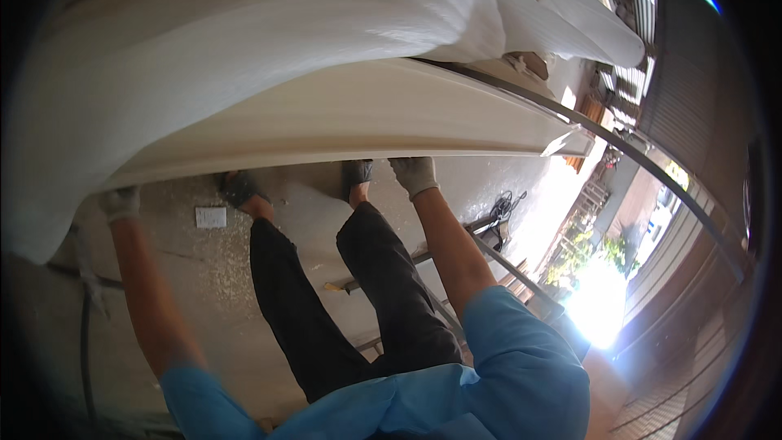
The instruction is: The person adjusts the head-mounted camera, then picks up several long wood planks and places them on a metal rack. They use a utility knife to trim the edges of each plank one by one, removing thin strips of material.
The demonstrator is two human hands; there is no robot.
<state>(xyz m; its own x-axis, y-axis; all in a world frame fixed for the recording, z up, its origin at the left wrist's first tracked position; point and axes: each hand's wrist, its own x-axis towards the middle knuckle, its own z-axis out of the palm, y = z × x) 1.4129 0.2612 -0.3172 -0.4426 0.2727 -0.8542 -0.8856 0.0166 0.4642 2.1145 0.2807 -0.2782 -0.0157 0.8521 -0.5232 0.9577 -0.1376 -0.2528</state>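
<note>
A long beige panel (342,114) stretches across in front of me, its near edge running left to right. A big sheet of white wrapping foam (269,24) drapes over its far side and hangs down at the left. My right hand (415,175), in a pale glove, is closed on the near edge, right of the middle. At the left end my left hand (122,202), gloved too, grips the same edge close to the hanging foam. The fingertips of both hands are hidden by the panel.
A metal rail (627,147) runs along the right. Dark cables (507,208) lie on the floor, with metal frame bars (521,277) nearby. A small white card (211,217) and pale crumbs lie by my feet. A foam roll (603,33) lies at the far right.
</note>
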